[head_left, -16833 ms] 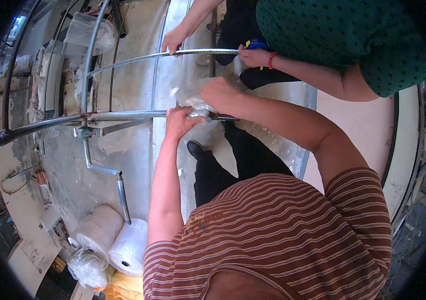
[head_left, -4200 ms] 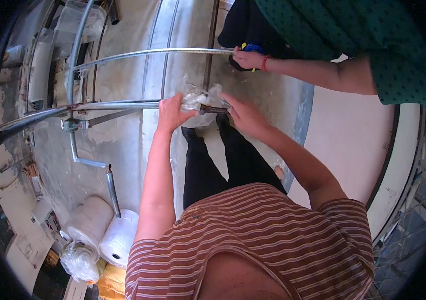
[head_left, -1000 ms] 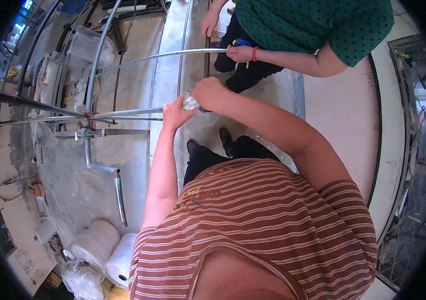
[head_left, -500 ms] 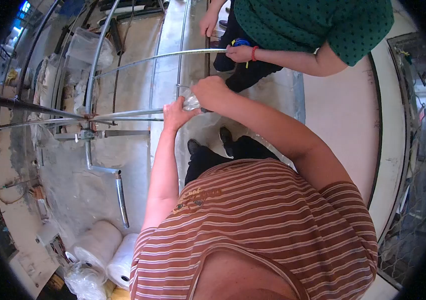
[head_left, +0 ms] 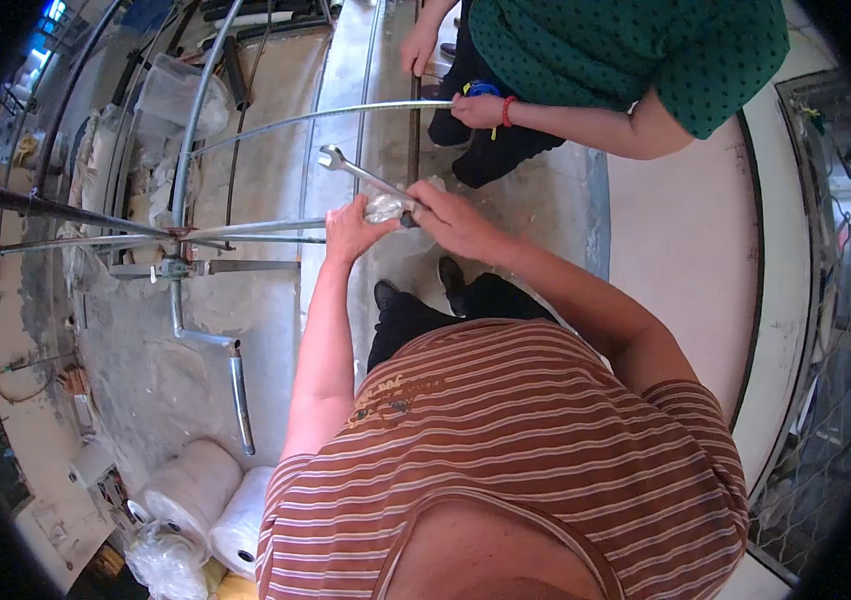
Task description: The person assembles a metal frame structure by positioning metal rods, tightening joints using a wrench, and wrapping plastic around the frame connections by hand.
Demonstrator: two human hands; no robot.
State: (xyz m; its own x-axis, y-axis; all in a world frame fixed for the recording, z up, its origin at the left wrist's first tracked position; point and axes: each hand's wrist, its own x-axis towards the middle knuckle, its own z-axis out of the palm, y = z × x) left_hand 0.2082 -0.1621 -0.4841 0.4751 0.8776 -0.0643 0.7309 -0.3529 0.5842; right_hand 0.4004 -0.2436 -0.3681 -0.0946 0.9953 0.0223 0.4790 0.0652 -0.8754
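My left hand [head_left: 351, 232] is closed around the outer end of a metal pipe [head_left: 266, 226] that reaches out from a frame hub. Crumpled clear plastic [head_left: 386, 207] bunches at that end, just past my left fingers. My right hand [head_left: 458, 222] grips a combination wrench [head_left: 371, 178], whose open jaw points up and left, over the plastic. A small dark piece [head_left: 408, 220] shows between my two hands; I cannot make out what it is.
Across from me a co-worker in a green top [head_left: 596, 60] holds a tape measure [head_left: 346, 108] stretched to the frame. A bent crank handle [head_left: 239, 400] hangs from the hub [head_left: 176, 268]. White plastic rolls [head_left: 191, 490] stand at lower left, and a pale tabletop [head_left: 681, 260] is on the right.
My right hand has dropped down and to the right, and the wrench now shows in it. My left hand stays on the pipe end. The co-worker's hands have barely moved.
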